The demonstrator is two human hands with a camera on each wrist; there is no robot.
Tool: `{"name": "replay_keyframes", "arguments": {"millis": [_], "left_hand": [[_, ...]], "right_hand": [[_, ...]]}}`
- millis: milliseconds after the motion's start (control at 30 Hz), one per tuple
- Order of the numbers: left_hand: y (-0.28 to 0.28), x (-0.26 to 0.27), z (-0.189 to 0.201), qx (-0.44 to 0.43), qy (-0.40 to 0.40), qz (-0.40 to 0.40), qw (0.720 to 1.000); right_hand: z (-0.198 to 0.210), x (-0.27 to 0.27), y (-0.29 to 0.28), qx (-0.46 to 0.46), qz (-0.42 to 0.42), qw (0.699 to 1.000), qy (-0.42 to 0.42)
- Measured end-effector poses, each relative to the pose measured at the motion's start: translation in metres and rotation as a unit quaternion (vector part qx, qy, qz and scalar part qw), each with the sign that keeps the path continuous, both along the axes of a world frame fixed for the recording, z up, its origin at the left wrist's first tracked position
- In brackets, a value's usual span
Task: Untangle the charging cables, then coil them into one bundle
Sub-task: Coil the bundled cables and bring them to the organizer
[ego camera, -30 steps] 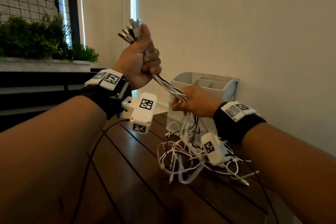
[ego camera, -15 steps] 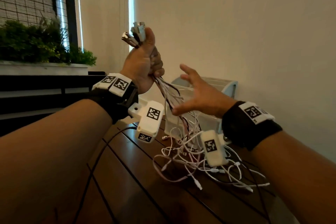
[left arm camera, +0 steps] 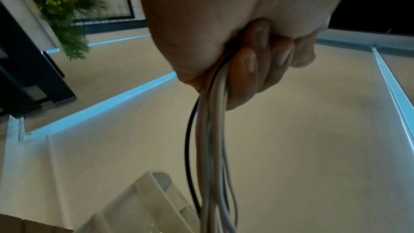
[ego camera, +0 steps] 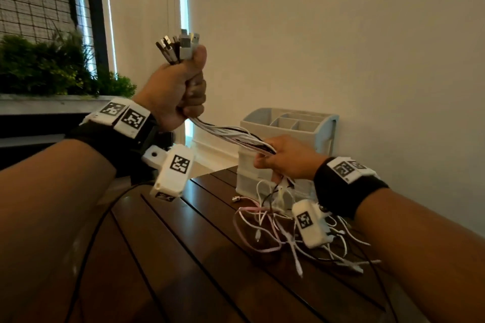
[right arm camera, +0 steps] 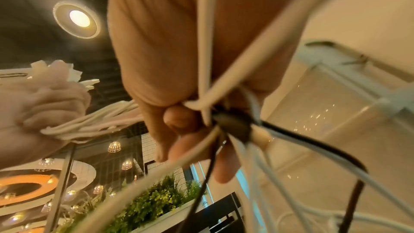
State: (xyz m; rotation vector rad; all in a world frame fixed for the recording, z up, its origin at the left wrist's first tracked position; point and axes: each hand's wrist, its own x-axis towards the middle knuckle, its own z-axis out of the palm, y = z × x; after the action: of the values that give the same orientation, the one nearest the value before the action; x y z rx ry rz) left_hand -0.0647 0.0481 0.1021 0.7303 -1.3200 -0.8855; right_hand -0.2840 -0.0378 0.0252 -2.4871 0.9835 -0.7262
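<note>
My left hand [ego camera: 181, 92] is raised in a fist around several charging cables [ego camera: 233, 136], with their USB plugs [ego camera: 178, 46] sticking up above the thumb. The white, pink and black strands run taut down to my right hand [ego camera: 286, 158], which grips them lower and to the right. Below that hand the loose cable ends [ego camera: 278, 223] lie tangled on the wooden table [ego camera: 183, 257]. From the left wrist view, curled fingers [left arm camera: 257, 70] clamp the cables [left arm camera: 212, 148]. In the right wrist view, fingers [right arm camera: 179, 130] hold crossing strands [right arm camera: 224, 112].
A pale plastic desk organiser [ego camera: 288, 126] stands on the table against the beige wall, just behind my right hand. A planter with green foliage [ego camera: 47, 65] sits on a ledge at the left. A thin black wire [ego camera: 89, 244] trails across the table from my left wrist.
My right hand, open with spread fingers half a second ago, has closed round the cables below the left fist. The left hand has kept its grip on the plug ends.
</note>
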Motion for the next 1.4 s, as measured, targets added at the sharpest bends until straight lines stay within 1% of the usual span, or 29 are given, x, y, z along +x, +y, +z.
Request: {"name": "replay_keyframes", "arguments": {"millis": [67, 100, 133, 167, 200, 233, 267, 367, 433, 500, 533, 600, 667, 700, 733, 800, 833, 867, 933, 1000, 1067, 1133, 1233, 1267, 1367, 1400], "left_hand": [[0.0, 0.003, -0.007, 0.024, -0.039, 0.017, 0.999], [0.001, -0.001, -0.011, 0.04, -0.074, 0.037, 0.996], [0.001, -0.008, -0.014, 0.054, -0.13, 0.079, 0.987], [0.003, -0.016, -0.016, 0.065, -0.201, 0.128, 0.969], [0.004, -0.025, -0.019, 0.065, -0.276, 0.179, 0.942], [0.005, -0.034, -0.02, 0.054, -0.338, 0.211, 0.916], [0.004, -0.043, -0.022, 0.038, -0.378, 0.22, 0.899], [0.004, -0.059, -0.026, 0.021, -0.425, 0.242, 0.872], [0.001, -0.062, -0.03, 0.023, -0.447, 0.242, 0.861], [-0.002, -0.063, -0.035, 0.034, -0.467, 0.228, 0.854], [-0.003, -0.064, -0.038, 0.04, -0.475, 0.223, 0.85], [-0.005, -0.065, -0.042, 0.041, -0.469, 0.226, 0.853], [-0.009, -0.062, -0.044, 0.045, -0.44, 0.253, 0.86], [-0.009, -0.062, -0.044, 0.048, -0.427, 0.259, 0.865], [-0.01, -0.061, -0.045, 0.05, -0.414, 0.258, 0.872], [-0.011, -0.057, -0.042, 0.055, -0.378, 0.256, 0.888], [-0.01, -0.055, -0.039, 0.058, -0.351, 0.267, 0.896], [-0.011, -0.051, -0.035, 0.061, -0.321, 0.283, 0.902], [-0.011, -0.043, -0.026, 0.062, -0.258, 0.313, 0.912], [-0.01, -0.034, -0.02, 0.065, -0.201, 0.338, 0.917], [-0.01, -0.025, -0.016, 0.074, -0.162, 0.361, 0.915], [-0.01, -0.02, -0.016, 0.084, -0.154, 0.366, 0.914], [-0.008, -0.02, -0.01, 0.082, -0.15, 0.369, 0.913], [-0.007, -0.018, -0.005, 0.08, -0.142, 0.377, 0.912], [-0.003, -0.005, 0.016, 0.065, -0.11, 0.424, 0.897], [-0.001, -0.002, 0.021, 0.058, -0.113, 0.434, 0.892]], "right_hand": [[0.005, -0.003, 0.0, -0.033, -0.015, 0.998, 0.043], [0.009, -0.001, 0.001, -0.076, -0.022, 0.994, 0.081], [0.011, 0.001, 0.001, -0.124, -0.027, 0.984, 0.122], [0.013, 0.004, 0.001, -0.166, -0.033, 0.973, 0.157], [0.016, 0.008, 0.002, -0.196, -0.037, 0.962, 0.184], [0.018, 0.011, 0.004, -0.218, -0.04, 0.955, 0.197], [0.019, 0.014, 0.003, -0.231, -0.042, 0.95, 0.207], [0.024, 0.017, 0.006, -0.221, -0.037, 0.954, 0.201], [0.027, 0.019, 0.01, -0.243, 0.002, 0.95, 0.198], [0.031, 0.021, 0.013, -0.271, 0.046, 0.948, 0.159], [0.033, 0.022, 0.015, -0.264, 0.051, 0.954, 0.133], [0.036, 0.025, 0.014, -0.265, 0.044, 0.956, 0.117], [0.035, 0.03, 0.012, -0.303, 0.022, 0.944, 0.133], [0.034, 0.03, 0.011, -0.308, 0.019, 0.943, 0.125], [0.034, 0.031, 0.009, -0.294, 0.022, 0.95, 0.104], [0.035, 0.029, 0.009, -0.196, 0.021, 0.98, 0.016], [0.036, 0.027, 0.011, -0.15, 0.011, 0.988, -0.027], [0.034, 0.024, 0.011, -0.114, -0.003, 0.992, -0.052], [0.028, 0.019, 0.01, -0.064, -0.01, 0.996, -0.055], [0.017, 0.015, 0.009, -0.016, 0.001, 1.0, -0.02], [0.007, 0.009, 0.003, -0.001, 0.012, 1.0, 0.005], [0.005, 0.004, -0.002, 0.008, 0.012, 1.0, -0.016], [0.009, -0.007, -0.007, -0.016, -0.032, 0.999, -0.018], [0.009, -0.012, -0.008, -0.023, -0.041, 0.999, 0.006], [0.0, -0.03, -0.018, -0.038, -0.087, 0.987, 0.133], [-0.003, -0.036, -0.023, -0.029, -0.112, 0.983, 0.143]]}}
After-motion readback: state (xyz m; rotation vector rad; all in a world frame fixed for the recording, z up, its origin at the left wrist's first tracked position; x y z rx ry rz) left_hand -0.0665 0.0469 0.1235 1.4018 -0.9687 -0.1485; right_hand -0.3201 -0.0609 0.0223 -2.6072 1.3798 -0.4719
